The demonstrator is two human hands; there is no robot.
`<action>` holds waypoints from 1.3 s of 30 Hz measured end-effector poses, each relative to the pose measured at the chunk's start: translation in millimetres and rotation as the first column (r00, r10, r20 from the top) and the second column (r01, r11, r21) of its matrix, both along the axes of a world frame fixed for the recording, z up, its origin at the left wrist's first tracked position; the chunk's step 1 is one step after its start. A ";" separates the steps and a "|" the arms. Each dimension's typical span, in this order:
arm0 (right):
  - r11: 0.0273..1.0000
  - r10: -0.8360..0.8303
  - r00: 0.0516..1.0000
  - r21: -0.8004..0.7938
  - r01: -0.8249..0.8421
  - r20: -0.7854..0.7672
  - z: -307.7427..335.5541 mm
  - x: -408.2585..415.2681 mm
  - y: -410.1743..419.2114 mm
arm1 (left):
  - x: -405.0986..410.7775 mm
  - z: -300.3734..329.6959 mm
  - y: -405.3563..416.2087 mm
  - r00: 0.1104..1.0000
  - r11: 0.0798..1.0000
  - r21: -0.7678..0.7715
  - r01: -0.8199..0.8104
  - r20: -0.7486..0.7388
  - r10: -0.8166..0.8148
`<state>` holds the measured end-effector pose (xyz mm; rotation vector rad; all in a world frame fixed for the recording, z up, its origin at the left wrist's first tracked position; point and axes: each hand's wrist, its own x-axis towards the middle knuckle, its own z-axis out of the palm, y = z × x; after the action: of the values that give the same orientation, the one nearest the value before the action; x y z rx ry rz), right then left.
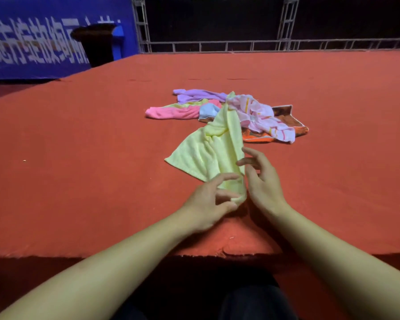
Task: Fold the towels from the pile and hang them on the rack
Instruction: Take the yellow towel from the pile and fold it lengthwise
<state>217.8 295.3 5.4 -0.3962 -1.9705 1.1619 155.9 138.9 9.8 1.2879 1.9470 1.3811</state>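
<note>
On the red counter [79,135], a yellow towel [208,153] trails from the towel pile [229,112] toward the near edge. Left hand [208,199] pinches its near end between thumb and fingers; right hand [261,179] touches it, fingers spread apart. White characters on the blue banner [44,38] are blurred, unreadable.

towel [208,151] before pile [229,112], on table [79,135]
</note>
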 end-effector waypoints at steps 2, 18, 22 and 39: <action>0.999 -0.030 0.997 0.015 0.029 0.074 -12.2 5.0 4.8 | -0.8 -3.0 4.0 0.991 0.999 -0.043 -0.032 -0.134 0.026; 0.844 -0.067 0.890 0.502 -0.190 0.450 -23.4 14.4 -9.5 | -158.5 -26.7 27.7 0.603 0.620 -0.184 -0.763 -0.549 0.579; 0.888 0.035 0.897 0.398 -0.230 0.440 -19.6 9.0 -15.1 | -174.2 -5.2 22.5 0.595 0.627 -0.109 -0.771 -0.472 0.651; 0.806 0.525 0.797 0.124 -0.578 0.299 -2.2 -103.6 -224.7 | -303.1 25.5 -164.7 0.393 0.435 0.029 -0.900 -0.381 0.837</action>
<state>114.2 70.5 3.3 0.1846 -2.5078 1.2788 -147.2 -25.8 35.3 0.2948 3.1860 1.3362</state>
